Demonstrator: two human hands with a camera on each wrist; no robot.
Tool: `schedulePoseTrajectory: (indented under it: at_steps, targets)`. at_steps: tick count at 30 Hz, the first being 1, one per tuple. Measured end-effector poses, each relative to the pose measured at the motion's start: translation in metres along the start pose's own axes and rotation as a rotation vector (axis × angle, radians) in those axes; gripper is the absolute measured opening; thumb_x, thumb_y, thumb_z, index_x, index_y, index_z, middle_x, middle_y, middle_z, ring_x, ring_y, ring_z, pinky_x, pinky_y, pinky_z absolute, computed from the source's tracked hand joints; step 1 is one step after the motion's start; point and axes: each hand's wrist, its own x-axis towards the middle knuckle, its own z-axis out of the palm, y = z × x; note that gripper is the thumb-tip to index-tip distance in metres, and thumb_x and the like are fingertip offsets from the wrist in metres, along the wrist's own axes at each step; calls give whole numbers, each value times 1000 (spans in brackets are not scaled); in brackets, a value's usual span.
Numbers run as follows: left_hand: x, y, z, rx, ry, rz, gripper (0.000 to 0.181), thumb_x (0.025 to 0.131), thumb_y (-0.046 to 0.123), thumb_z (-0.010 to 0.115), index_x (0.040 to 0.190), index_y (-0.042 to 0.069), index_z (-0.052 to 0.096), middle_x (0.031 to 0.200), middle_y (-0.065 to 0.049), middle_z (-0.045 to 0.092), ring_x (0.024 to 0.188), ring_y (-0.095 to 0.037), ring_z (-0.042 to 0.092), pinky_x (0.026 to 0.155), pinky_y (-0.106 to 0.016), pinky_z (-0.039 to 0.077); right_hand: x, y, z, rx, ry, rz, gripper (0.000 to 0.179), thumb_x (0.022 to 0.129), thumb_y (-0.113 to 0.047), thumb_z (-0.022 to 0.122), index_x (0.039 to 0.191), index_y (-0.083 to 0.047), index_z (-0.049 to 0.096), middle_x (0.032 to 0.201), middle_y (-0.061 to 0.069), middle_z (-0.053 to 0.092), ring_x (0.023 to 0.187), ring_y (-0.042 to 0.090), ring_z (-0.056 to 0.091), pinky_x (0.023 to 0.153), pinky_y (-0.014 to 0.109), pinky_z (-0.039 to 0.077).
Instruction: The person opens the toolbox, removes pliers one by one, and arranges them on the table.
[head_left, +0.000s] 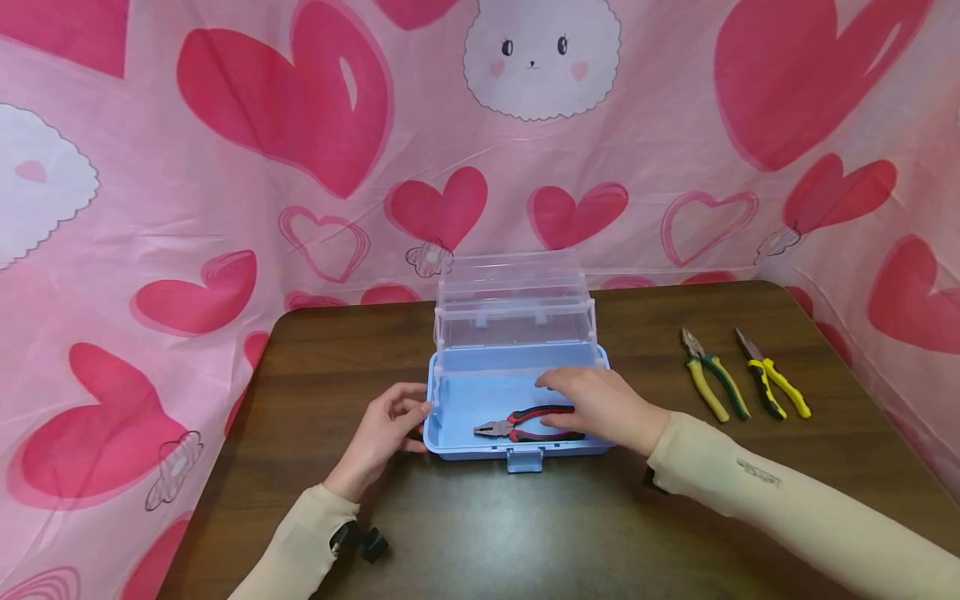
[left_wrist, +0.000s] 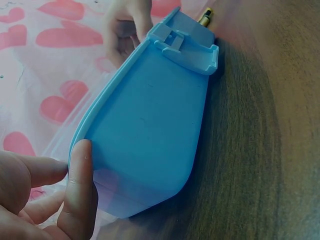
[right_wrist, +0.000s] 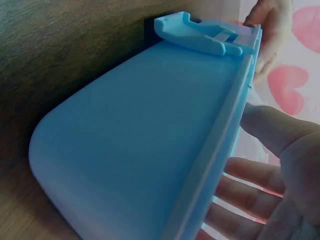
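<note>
A light blue toolbox [head_left: 480,452] stands with its clear lid [head_left: 517,327] raised at the back. Inside it lies a pair of combination pliers [head_left: 495,428] with red and black handles, the metal jaws pointing left. My left hand [head_left: 384,429] holds the box's left end, thumb and fingers at the rim, as the left wrist view also shows. Over the right part of the box is my right hand [head_left: 606,404], fingers spread and reaching past the rim; it covers the ends of the pliers' handles. The front latch [head_left: 524,460] hangs down.
To the right of the box, on the brown wooden table [head_left: 480,533], lie combination pliers with yellow and green handles [head_left: 708,379] and long-nose pliers with yellow and black handles [head_left: 768,379]. A pink heart-patterned cloth [head_left: 510,150] hangs behind the table and at its sides.
</note>
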Motion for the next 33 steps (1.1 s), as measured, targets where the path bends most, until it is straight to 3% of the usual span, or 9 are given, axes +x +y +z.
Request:
schedulePoseTrajectory:
  at_steps: [8,15,23,33]
  targets:
    - [1,1,0,3,-8,3,45,102,18,69,141,3,55,113,-24,70,80,-25,69,68,-34,64,10,-1,5,-24,-100,-37,52,88,-38,85,130,-10,70,113,6,72,90,15,64,79,37,59]
    - [0,2,0,4,2,4,44,102,17,69,141,3,56,112,-24,70,79,-25,69,67,-34,64,20,-5,9,-78,-120,-98,51,86,-35,86,127,-9,70,103,5,69,78,13,58,63,27,51]
    - [0,-1,1,-4,8,-7,44,102,18,70,141,4,55,112,-23,70,81,-24,68,67,-34,64,25,-6,22,-208,-171,-165,42,84,-31,89,117,-12,71,97,2,67,84,20,67,67,33,59]
    - [1,-2,2,-2,27,-11,41,101,15,69,139,7,58,108,-19,71,79,-25,69,67,-35,64,33,-9,28,-232,-247,-163,45,82,-28,92,117,-13,69,97,4,65,84,19,66,71,33,61]
